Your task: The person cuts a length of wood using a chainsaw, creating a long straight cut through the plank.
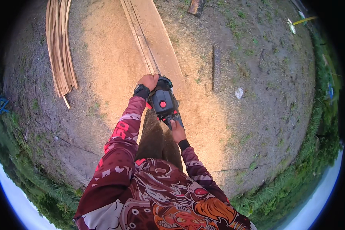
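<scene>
A black chainsaw [165, 99] with red caps is held in front of my legs, over the near end of a long timber plank [159, 36]. My left hand [148, 81] is wrapped round its front handle. Behind the body, my right hand [178, 131] grips the rear handle. The saw's bar is mostly hidden under the body. A dark lengthwise line, parallel to the plank's left edge, runs away from the saw and sets off a narrow strip [140, 40].
Sawdust [107, 50] covers the ground on both sides of the plank. A stack of thin wooden strips [60, 50] lies at the far left. To the right are a dark narrow board [216, 69], a crumpled clear scrap [239, 93] and a short log piece [196, 7].
</scene>
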`<state>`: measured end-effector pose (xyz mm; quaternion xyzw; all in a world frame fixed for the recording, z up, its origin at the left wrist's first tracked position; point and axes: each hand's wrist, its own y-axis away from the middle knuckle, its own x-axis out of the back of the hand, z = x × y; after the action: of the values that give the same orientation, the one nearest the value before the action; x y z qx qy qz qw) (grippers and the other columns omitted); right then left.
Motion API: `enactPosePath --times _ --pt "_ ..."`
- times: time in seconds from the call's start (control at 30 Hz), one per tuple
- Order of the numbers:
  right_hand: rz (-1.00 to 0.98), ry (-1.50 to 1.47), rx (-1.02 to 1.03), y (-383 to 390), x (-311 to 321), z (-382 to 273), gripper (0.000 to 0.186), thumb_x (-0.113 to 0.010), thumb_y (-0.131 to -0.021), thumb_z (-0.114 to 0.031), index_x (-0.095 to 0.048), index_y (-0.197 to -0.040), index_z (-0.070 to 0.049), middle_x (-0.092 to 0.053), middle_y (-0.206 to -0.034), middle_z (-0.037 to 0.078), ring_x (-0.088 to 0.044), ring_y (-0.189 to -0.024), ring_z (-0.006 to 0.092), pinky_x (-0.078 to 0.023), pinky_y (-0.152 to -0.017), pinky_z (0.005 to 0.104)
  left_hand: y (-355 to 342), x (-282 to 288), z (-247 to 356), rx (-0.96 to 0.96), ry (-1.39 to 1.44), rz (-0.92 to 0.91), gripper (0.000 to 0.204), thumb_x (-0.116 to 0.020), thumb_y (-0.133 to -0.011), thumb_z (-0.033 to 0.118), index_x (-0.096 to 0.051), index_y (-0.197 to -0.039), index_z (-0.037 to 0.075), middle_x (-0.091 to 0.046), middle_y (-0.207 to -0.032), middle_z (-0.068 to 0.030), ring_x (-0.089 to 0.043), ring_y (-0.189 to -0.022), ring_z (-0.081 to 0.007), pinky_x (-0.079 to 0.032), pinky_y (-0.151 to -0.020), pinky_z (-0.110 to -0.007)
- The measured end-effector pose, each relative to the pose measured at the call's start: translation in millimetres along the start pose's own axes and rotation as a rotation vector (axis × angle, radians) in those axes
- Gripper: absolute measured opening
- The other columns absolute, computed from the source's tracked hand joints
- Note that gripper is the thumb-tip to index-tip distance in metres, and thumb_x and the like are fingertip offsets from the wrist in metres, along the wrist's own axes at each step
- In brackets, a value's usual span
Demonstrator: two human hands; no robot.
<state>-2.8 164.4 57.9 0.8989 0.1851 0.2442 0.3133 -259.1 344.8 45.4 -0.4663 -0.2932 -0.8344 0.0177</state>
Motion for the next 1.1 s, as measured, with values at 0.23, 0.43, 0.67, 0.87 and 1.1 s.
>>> enactPosePath --times 0.23,0.43,0.67,0.87,1.1 --pt "-0.019 0.024 0.020 36.0 4.0 23.4 0.064 -0.034 -0.105 -0.054 -0.057 -0.128 0.001 -0.065 -0.117 0.032 -0.060 -0.113 0.0485 -0.046 -0.096 0.0516 29.6 -28.7 -19.8 -0.198 -0.042 0.108 0.054 -0.040 -0.095 0.043 -0.071 -0.093 -0.001 -0.067 -0.096 -0.0316 -0.066 -0.093 -0.0498 -0.052 -0.085 -0.054" --pt "-0.023 0.073 -0.051 74.7 15.1 62.1 0.064 -0.032 -0.106 -0.054 -0.056 -0.131 0.001 -0.064 -0.118 0.033 -0.060 -0.112 0.0503 -0.046 -0.096 0.0538 89.6 -40.3 16.0 -0.148 -0.089 -0.040 0.052 -0.039 -0.096 0.044 -0.072 -0.104 0.004 -0.069 -0.107 -0.0272 -0.066 -0.102 -0.0461 -0.051 -0.093 -0.052" --pt "-0.031 0.033 -0.105 125.3 28.8 90.3 0.066 -0.034 -0.105 -0.054 -0.054 -0.135 0.000 -0.064 -0.118 0.034 -0.060 -0.112 0.0502 -0.047 -0.096 0.0533 130.1 -87.1 16.0 -0.048 -0.021 -0.173 0.058 -0.036 -0.096 0.046 -0.072 -0.106 0.002 -0.069 -0.108 -0.0274 -0.065 -0.103 -0.0466 -0.051 -0.093 -0.051" --pt "-0.058 0.052 -0.139 93.6 21.4 77.5 0.063 -0.035 -0.105 -0.052 -0.055 -0.134 0.000 -0.063 -0.120 0.033 -0.059 -0.115 0.0489 -0.047 -0.098 0.0511 91.7 -78.9 -3.0 -0.076 -0.018 -0.110 0.057 -0.036 -0.096 0.046 -0.072 -0.105 0.001 -0.069 -0.106 -0.0280 -0.066 -0.100 -0.0474 -0.051 -0.092 -0.052" --pt "-0.012 0.030 0.003 19.8 10.1 10.0 0.064 -0.035 -0.106 -0.053 -0.057 -0.126 0.003 -0.064 -0.116 0.034 -0.059 -0.114 0.0492 -0.046 -0.097 0.0506 -0.1 -17.4 -14.2 -0.158 -0.060 -0.021 0.056 -0.035 -0.097 0.043 -0.070 -0.105 0.001 -0.067 -0.107 -0.0319 -0.064 -0.102 -0.0489 -0.049 -0.095 -0.054"
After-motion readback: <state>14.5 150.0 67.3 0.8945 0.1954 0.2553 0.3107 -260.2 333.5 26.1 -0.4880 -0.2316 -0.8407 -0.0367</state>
